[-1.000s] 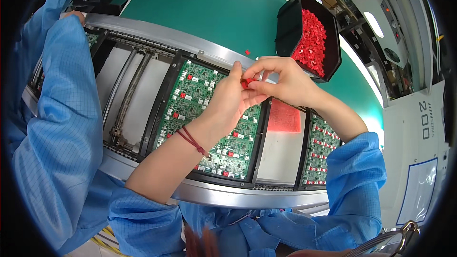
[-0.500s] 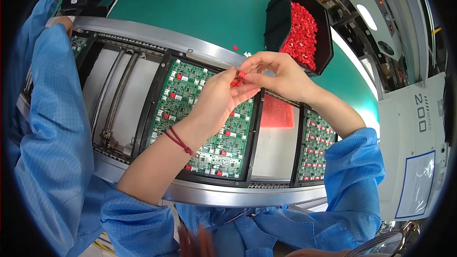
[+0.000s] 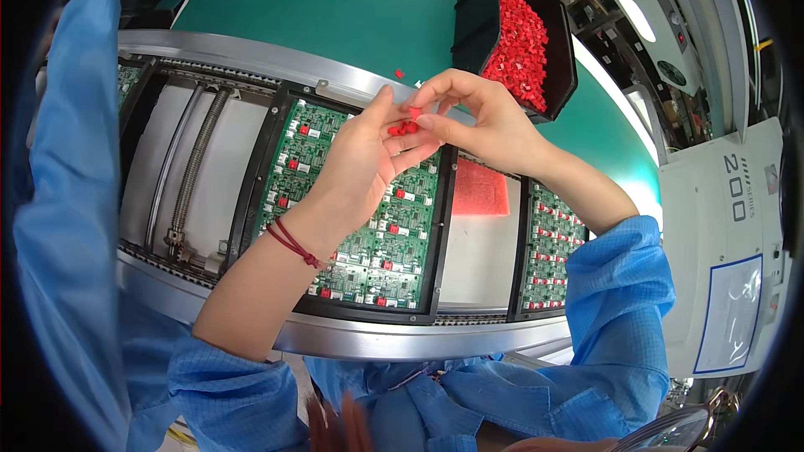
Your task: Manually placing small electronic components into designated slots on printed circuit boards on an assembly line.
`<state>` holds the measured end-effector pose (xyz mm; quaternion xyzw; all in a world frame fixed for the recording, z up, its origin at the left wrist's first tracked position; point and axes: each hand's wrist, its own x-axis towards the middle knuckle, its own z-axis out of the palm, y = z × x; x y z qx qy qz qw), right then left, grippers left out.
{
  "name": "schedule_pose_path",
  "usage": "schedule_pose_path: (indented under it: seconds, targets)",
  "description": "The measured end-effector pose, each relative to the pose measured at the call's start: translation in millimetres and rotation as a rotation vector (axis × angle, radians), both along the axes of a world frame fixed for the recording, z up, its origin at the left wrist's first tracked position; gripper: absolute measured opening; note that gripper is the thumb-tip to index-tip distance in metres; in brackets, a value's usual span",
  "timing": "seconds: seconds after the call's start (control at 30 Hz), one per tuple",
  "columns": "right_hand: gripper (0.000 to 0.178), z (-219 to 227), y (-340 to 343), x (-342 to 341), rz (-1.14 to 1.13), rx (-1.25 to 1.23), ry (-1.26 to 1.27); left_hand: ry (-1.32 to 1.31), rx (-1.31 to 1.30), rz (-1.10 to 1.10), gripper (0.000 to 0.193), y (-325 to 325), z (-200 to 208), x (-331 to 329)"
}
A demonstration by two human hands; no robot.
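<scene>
My left hand (image 3: pixel 356 155) is cupped palm up over the framed circuit board panel (image 3: pixel 368 243), with several small red plastic pieces (image 3: pixel 402 129) lying on its fingers. Thumb and fingers of my right hand (image 3: pixel 477 113) pinch one red piece (image 3: pixel 415 113) just above them. The green panel sits in a black frame and carries white connectors, some with red pieces on them. My hands hide the panel's upper right part.
A black bin (image 3: pixel 473 29) of red pieces (image 3: pixel 519 54) stands on the green table (image 3: pixel 335 8). A loose red piece (image 3: pixel 399 74) lies near the metal rail (image 3: pixel 251 52). Right of the panel are a pink pad (image 3: pixel 479 188) and another panel (image 3: pixel 553 251). A co-worker's sleeve (image 3: pixel 67 201) is at left.
My left fingers have opened somewhat, so more red pieces show in them. The co-worker's arm has moved farther up and left. The whole view has shifted slightly.
</scene>
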<state>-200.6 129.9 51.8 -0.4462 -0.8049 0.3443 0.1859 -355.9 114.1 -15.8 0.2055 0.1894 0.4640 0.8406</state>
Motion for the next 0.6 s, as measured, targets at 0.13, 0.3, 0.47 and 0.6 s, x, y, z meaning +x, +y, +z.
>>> schedule_pose_path:
  seconds: [0.13,0.3,0.47,0.6]
  targets:
    - [0.015,-2,3,2,-0.126,-0.153,0.243,-0.021,0.025,-0.013,0.034,4,-10,0]
    - [0.013,-3,12,14,-0.176,-0.157,0.207,0.104,0.077,0.095,0.025,4,-14,-3]
    - [0.016,-19,3,19,-0.131,-0.002,-0.042,0.227,0.124,0.128,0.019,8,-9,-10]
    - [0.017,-26,5,24,-0.114,-0.032,-0.181,0.182,0.100,0.118,0.018,11,-14,-12]
